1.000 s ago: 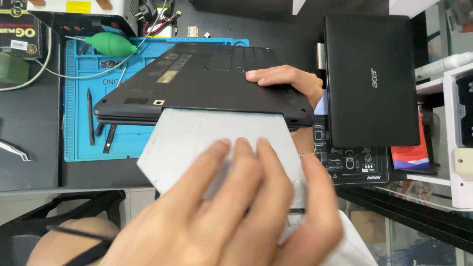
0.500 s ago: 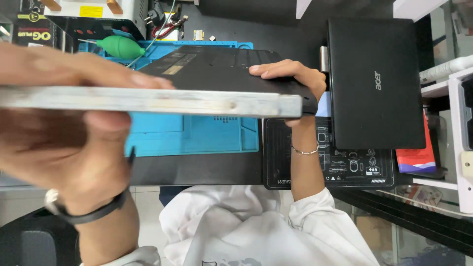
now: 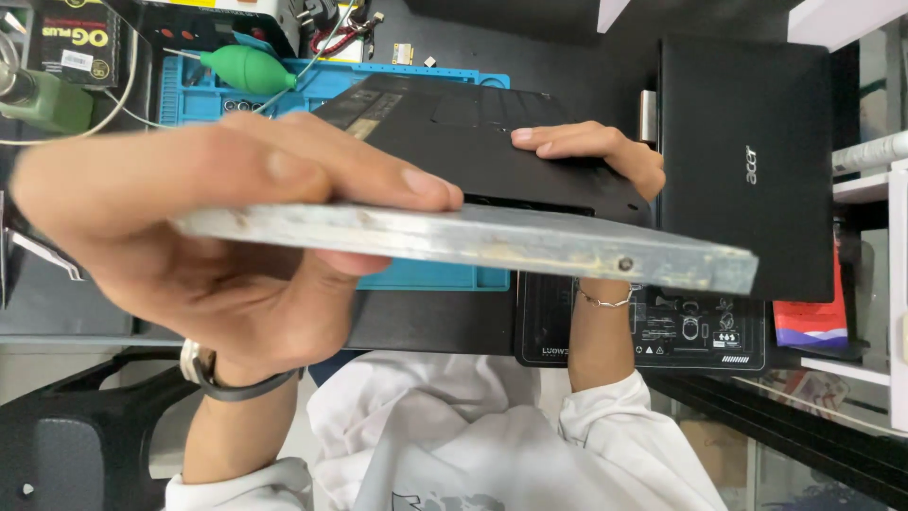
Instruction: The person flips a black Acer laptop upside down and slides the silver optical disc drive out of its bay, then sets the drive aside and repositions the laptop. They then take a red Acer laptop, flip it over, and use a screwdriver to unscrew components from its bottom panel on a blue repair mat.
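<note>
Dark counter (image 3: 454, 326) cluttered with repair gear, blue mat (image 3: 445, 276) on it. Your left hand (image 3: 203, 251) holds one flat grey metal drive (image 3: 492, 241) up close to the camera, grip pinching it: thumb on top, fingers under. Its long axis runs left to right, free end toward your right side, with the pinch at its left end. Your right hand (image 3: 596, 151) rests fingers-flat on one black laptop base (image 3: 482, 147), behind the drive, so the left hand is nearer the drive. One closed black laptop (image 3: 747, 166) sits right, one green air blower (image 3: 248, 68) far left.
</note>
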